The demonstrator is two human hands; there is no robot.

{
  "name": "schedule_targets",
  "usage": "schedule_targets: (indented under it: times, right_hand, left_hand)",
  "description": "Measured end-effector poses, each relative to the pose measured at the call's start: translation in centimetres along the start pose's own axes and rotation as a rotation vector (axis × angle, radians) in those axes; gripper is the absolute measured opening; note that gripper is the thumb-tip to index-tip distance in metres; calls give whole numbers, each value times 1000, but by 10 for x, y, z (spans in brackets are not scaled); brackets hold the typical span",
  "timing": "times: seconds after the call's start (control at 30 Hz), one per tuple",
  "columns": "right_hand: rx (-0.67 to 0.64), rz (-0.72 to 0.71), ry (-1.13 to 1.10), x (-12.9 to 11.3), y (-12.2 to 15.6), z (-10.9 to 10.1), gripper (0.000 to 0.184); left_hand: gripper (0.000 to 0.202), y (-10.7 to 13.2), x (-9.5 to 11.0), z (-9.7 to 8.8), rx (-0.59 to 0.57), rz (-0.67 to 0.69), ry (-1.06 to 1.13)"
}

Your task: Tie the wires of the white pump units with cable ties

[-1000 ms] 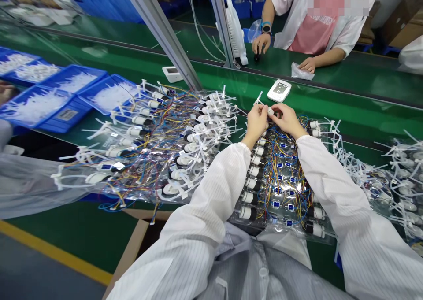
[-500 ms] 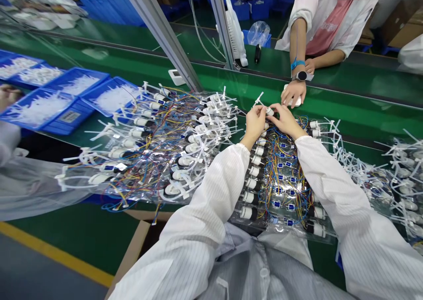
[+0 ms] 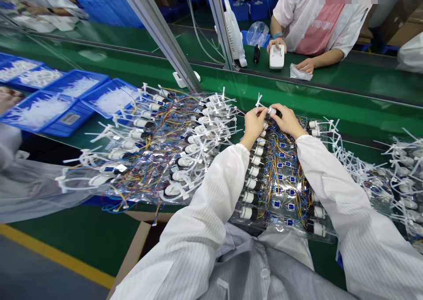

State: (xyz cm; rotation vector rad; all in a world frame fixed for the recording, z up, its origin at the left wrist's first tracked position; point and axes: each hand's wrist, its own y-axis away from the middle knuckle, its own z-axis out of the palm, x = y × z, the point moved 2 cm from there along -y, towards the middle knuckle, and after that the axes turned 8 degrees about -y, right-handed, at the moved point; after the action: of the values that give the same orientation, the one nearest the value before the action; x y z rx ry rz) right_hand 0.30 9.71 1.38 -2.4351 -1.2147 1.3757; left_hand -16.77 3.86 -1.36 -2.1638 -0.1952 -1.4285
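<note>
Close together at the far end of a row of wired parts are my left hand [image 3: 254,126] and my right hand [image 3: 287,121]. Between the thumb and fingers of my left hand is a white cable tie [image 3: 258,100], its end sticking up. My right hand pinches a white cylindrical part [image 3: 272,110], which the left fingertips almost meet; whether they touch it is unclear. Below the hands, white-and-black cylindrical parts [image 3: 254,184] line both sides of clear plastic packing, with coloured wires [image 3: 269,165] and small blue pieces [image 3: 276,204] between them.
More wired parts with ties [image 3: 191,148] are heaped at left, others [image 3: 405,181] at far right. Blue trays [image 3: 69,117] hold white pieces. A metal post [image 3: 161,40] rises ahead. Across the green belt [image 3: 346,108], a co-worker's hand [image 3: 276,44] touches a white device [image 3: 276,57].
The co-worker's hand has drawn back from the belt, and a white device now stands on the far bench. Another white device shows behind the post. My hands have barely shifted.
</note>
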Motion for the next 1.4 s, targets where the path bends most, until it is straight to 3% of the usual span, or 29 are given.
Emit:
schedule_targets:
  times: [0.4, 0.73, 1.03, 1.4]
  right_hand:
    - [-10, -58, 100, 5, 3, 5, 35]
    - [-5, -13, 53, 0, 0, 5, 32]
    - [-16, -38, 71, 1, 2, 5, 32]
    - [19, -57, 46, 1, 5, 4, 32]
  left_hand:
    - [15, 5, 14, -5, -12, 2, -177]
    - [17, -3, 4, 4, -9, -41, 31]
    - [8, -3, 0, 1, 87, 15, -66]
    - [8, -1, 2, 2, 69, 86, -92]
